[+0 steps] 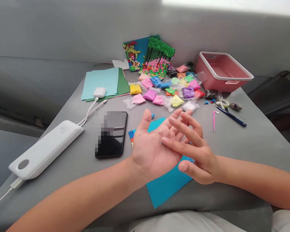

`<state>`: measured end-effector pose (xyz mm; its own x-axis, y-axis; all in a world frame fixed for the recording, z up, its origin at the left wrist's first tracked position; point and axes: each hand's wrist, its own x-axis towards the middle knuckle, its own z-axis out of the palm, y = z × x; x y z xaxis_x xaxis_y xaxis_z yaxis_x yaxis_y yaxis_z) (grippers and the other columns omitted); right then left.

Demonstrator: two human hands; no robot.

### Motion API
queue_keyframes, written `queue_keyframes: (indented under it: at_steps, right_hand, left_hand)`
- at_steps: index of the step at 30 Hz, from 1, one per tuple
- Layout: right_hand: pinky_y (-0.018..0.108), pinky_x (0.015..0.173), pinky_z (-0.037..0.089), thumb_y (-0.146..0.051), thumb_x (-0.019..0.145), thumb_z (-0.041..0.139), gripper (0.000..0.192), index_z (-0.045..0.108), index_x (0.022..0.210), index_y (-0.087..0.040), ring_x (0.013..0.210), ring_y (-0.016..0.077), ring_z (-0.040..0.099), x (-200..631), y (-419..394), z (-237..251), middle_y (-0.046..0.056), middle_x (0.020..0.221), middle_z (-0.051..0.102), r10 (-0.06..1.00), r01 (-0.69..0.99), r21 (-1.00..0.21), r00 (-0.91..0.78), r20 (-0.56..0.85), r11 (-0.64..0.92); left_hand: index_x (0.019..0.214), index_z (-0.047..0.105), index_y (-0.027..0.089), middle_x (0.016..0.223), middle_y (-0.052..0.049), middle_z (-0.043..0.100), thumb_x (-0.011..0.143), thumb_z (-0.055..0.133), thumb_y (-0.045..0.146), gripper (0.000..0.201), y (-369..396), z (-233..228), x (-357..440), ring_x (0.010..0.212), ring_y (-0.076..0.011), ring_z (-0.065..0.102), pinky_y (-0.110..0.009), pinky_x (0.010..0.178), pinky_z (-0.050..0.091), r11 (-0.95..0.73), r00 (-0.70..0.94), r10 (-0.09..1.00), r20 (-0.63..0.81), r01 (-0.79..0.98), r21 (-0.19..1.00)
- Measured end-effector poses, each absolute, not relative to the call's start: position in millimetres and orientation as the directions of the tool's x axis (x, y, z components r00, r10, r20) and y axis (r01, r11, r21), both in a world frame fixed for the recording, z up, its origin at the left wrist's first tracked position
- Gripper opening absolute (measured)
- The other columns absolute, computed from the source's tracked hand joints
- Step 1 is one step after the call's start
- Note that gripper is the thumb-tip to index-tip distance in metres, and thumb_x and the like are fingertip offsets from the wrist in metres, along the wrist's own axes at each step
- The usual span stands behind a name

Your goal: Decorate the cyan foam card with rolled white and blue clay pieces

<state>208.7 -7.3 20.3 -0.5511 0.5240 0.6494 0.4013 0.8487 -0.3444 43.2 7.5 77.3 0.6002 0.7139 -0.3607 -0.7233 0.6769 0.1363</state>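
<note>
Left hand [151,149] palm-up over the blue sheet [166,185], right hand [195,151] fingers flat across it, clay packets [168,90] beyond.

teal foam sheet [168,187] (beaded edge), flat on table, partly hidden under hands

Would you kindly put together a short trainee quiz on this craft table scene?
1. True or false: the left hand lies palm up.
2. What lies under both hands? A) blue sheet B) phone C) pink basket
3. Which hand's fingers press into the other's palm?

Key: 1 true. 2 A. 3 the right hand, flat on the left palm; neither hand holds a tool.
</note>
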Motion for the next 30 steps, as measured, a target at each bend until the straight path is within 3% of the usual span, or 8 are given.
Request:
queue_keyframes:
  at_steps: [3,6,11,19,22,26,28,30]
  right_hand:
    - [0.062,0.129,0.026,-0.043,0.106,0.037,0.046,0.057,0.143,-0.022,0.156,0.0395,0.024,208,-9,26,0.011,0.165,0.036,0.581,0.435,-0.392,-0.514,0.630,0.810]
    - [0.063,0.127,0.031,-0.042,0.104,0.047,0.043,0.059,0.142,-0.024,0.154,0.0383,0.030,208,-9,31,0.011,0.164,0.038,0.603,0.435,-0.424,-0.483,0.634,0.794]
    - [0.061,0.118,0.042,-0.032,0.097,0.063,0.028,0.074,0.119,-0.019,0.143,0.0380,0.046,205,-7,33,0.018,0.148,0.055,0.643,0.481,-0.454,-0.371,0.670,0.750]
    - [0.059,0.113,0.049,-0.022,0.089,0.074,0.008,0.079,0.096,-0.022,0.130,0.0328,0.057,198,-9,31,0.015,0.131,0.068,0.594,0.432,-0.449,-0.298,0.747,0.782]
    - [0.056,0.108,0.053,-0.019,0.087,0.076,0.007,0.079,0.091,-0.024,0.128,0.0327,0.058,199,-9,34,0.012,0.124,0.071,0.599,0.425,-0.461,-0.284,0.749,0.779]
    - [0.052,0.101,0.057,-0.013,0.087,0.074,0.014,0.077,0.095,-0.025,0.115,0.0282,0.066,206,-5,45,0.009,0.108,0.076,0.599,0.342,-0.503,-0.295,0.744,0.794]
    - [0.047,0.092,0.060,-0.008,0.088,0.072,0.022,0.075,0.103,-0.024,0.101,0.0246,0.072,211,-2,52,0.007,0.094,0.078,0.582,0.261,-0.521,-0.327,0.745,0.813]
    - [0.043,0.085,0.062,-0.005,0.088,0.071,0.028,0.073,0.108,-0.023,0.089,0.0218,0.074,215,0,57,0.004,0.085,0.078,0.574,0.198,-0.540,-0.346,0.742,0.818]
  left_hand:
    - [0.149,0.049,0.013,0.148,-0.015,0.062,0.098,0.028,0.072,0.081,8,79,43,0.148,-0.0279,0.048,-0.042,0.126,0.030,0.685,0.626,0.715,-0.312,-0.716,0.134]
    - [0.146,0.053,0.012,0.148,-0.015,0.062,0.099,0.027,0.071,0.080,7,78,43,0.149,-0.0270,0.046,-0.039,0.124,0.031,0.692,0.634,0.712,-0.301,-0.707,0.146]
    - [0.142,0.057,0.013,0.146,-0.014,0.063,0.099,0.031,0.070,0.076,5,74,43,0.152,-0.0245,0.041,-0.033,0.121,0.034,0.695,0.624,0.709,-0.329,-0.698,0.173]
    - [0.140,0.057,0.017,0.144,-0.009,0.064,0.099,0.026,0.072,0.075,4,72,46,0.146,-0.0228,0.047,-0.034,0.113,0.042,0.681,0.612,0.727,-0.311,-0.702,0.209]
    - [0.135,0.059,0.017,0.129,-0.010,0.069,0.097,0.029,0.074,0.075,5,71,46,0.133,-0.0225,0.057,-0.030,0.095,0.052,0.677,0.604,0.730,-0.319,-0.701,0.222]
    - [0.122,0.064,0.014,0.098,-0.007,0.070,0.099,0.044,0.063,0.058,7,67,44,0.089,-0.0166,0.069,-0.023,0.066,0.052,0.713,0.650,0.700,-0.297,-0.662,0.231]
    - [0.114,0.066,0.011,0.091,-0.006,0.069,0.097,0.058,0.050,0.043,7,64,43,0.076,-0.0124,0.067,-0.021,0.066,0.053,0.707,0.654,0.708,-0.269,-0.652,0.275]
    - [0.110,0.068,0.011,0.092,-0.006,0.072,0.089,0.074,0.039,0.036,6,59,40,0.077,-0.0122,0.069,-0.021,0.074,0.056,0.695,0.660,0.715,-0.232,-0.635,0.337]
